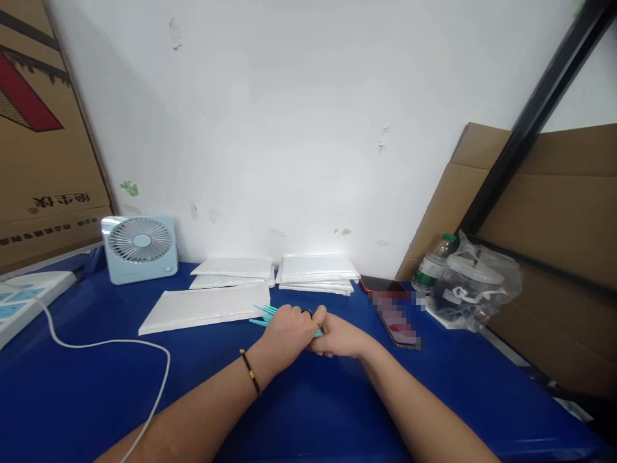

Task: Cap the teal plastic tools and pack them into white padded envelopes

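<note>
My left hand (pixel 292 331) is closed around a bunch of thin, pointed turquoise sticks (pixel 263 315), whose tips stick out to the left. My right hand (pixel 337 334) is closed too and presses against the left one. Near its fingers a bit of the turquoise sticks' other end shows; the rest is hidden inside the hands. What exactly the sticks are I cannot make out. Just behind my hands lies a flat white padded packet (pixel 207 308). Beyond it rest a left pile of white packets (pixel 234 269) and a right pile (pixel 318 270).
On the blue table (pixel 308 411) stand a light blue fan (pixel 139 249) and, at far left, a white panel (pixel 29 299). A white cable (pixel 116 341) crosses under my left arm. To the right are phones (pixel 398 321), a bottle (pixel 432 263) and a bagged container (pixel 472 289).
</note>
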Motion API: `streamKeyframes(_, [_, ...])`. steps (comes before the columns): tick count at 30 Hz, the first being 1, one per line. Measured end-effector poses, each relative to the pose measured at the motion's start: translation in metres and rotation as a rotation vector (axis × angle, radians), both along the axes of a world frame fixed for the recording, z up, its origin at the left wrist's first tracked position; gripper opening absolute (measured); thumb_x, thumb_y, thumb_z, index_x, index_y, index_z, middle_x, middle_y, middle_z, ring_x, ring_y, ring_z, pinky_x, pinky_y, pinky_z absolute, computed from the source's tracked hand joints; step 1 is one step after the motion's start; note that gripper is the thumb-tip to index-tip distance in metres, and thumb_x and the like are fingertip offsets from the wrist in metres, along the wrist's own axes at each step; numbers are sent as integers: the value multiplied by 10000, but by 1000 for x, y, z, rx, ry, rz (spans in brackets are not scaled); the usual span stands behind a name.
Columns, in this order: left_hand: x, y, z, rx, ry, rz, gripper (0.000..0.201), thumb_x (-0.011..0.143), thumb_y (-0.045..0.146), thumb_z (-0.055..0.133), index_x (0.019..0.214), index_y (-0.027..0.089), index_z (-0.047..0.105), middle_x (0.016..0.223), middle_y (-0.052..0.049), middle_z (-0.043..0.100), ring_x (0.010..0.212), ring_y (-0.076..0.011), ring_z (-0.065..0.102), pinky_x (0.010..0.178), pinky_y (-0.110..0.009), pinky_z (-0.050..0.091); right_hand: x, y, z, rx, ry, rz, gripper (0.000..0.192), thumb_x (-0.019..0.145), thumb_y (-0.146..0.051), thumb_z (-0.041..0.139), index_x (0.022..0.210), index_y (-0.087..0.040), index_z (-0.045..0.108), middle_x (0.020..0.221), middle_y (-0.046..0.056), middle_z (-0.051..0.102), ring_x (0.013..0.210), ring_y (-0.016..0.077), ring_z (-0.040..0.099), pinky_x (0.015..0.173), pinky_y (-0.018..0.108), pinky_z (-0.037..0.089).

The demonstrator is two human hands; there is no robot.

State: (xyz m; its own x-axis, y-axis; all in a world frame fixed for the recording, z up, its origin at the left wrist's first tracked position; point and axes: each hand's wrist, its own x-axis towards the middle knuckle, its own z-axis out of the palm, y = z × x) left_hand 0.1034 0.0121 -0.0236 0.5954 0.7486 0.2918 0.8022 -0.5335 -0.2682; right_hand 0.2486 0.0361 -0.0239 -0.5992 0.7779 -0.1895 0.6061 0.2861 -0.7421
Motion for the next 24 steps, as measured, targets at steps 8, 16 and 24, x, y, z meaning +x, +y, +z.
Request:
streamKeyframes(8, [-20,7,11,-201,-140,243,162,750,189,469,874,179,572,754,-83,670,724,-268,648,609,-354,467,-5,-10,7,664,-203,-30,221,728,-171,534,946,-170,570,866,59,621,783,185,559,676,273,381])
streamKeyframes(16, [-19,3,14,-217,-192,268,190,740,272,508,885,184,592,788,-96,671,773,-259,647,665,-355,478,-16,-3,-3,348,689,-362,423,908,-488,291,1230,-261,446,1228,65,506,1112,199,487,881,339,421])
streamKeyframes(24, [-17,2,12,-68,-117,114,178,832,136,421,998,159,484,707,-60,644,683,-200,635,612,-285,444,-1,1,4,-94,446,-120,441,735,-427,638,1084,-170,555,994,73,626,882,191,609,729,296,474])
